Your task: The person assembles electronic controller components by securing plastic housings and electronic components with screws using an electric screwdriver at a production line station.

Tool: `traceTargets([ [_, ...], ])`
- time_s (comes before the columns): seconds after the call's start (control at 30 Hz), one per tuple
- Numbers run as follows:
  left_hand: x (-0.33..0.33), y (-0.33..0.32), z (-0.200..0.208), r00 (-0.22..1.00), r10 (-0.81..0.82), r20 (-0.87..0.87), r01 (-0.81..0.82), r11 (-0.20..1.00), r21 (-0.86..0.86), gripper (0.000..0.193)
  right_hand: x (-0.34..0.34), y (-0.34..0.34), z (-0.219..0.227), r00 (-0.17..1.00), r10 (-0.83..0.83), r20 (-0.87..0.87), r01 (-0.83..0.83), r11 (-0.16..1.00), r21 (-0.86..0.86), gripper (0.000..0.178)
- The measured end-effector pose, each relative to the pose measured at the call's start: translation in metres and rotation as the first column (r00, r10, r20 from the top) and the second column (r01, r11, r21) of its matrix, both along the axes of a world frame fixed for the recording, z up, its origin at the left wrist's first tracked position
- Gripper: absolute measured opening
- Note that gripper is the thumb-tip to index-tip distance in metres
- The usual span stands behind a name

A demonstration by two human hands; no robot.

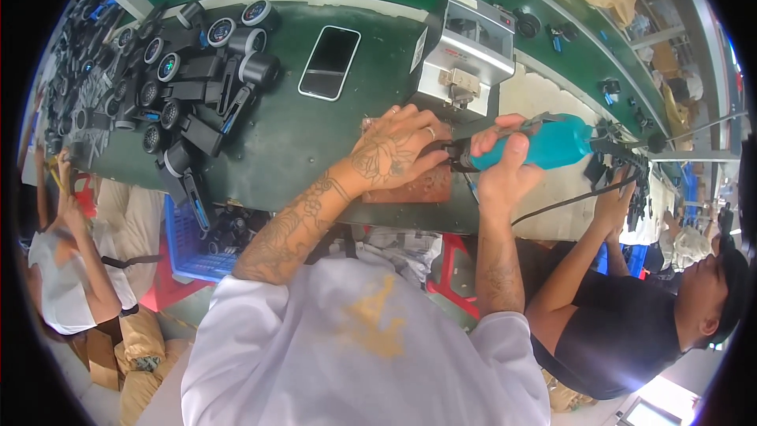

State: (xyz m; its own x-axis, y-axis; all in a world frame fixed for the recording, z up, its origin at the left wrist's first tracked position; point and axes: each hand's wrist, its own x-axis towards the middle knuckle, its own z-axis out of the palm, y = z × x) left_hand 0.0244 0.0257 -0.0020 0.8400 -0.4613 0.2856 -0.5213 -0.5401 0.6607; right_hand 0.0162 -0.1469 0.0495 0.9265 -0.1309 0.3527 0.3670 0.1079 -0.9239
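Observation:
My right hand (509,177) is wrapped round a teal electric screwdriver (556,142) lying almost level, its black nose pointing left. At that nose, the thumb and fingers of my tattooed left hand (398,150) are closed together. They hide whatever small thing is between them. Beneath my left hand a reddish-brown block (410,192) rests on the green tabletop (300,150). Just beyond both hands stands a silver boxy machine (465,55) with a clear cover on top.
A phone (330,63) lies left of the machine. Black handheld devices with round dials (197,71) pile up at the left. A black cable (568,199) trails rightward. Co-workers sit at the right (607,331) and left (75,268). A blue crate (185,248) stands below the table edge.

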Motion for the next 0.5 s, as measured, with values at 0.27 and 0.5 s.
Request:
traceTargets([
  [0.27,0.001,-0.002,0.001,1.0,-0.007,0.005,0.007,0.999,0.032,0.028,0.004,0.004,-0.018,0.999,0.028,0.022,-0.03,0.998,0.06,0.038],
  [0.5,0.001,-0.006,0.003,0.996,0.024,0.09,-0.024,1.0,-0.005,0.028,0.002,0.002,-0.021,1.0,0.012,0.022,-0.012,1.0,0.013,0.034],
])
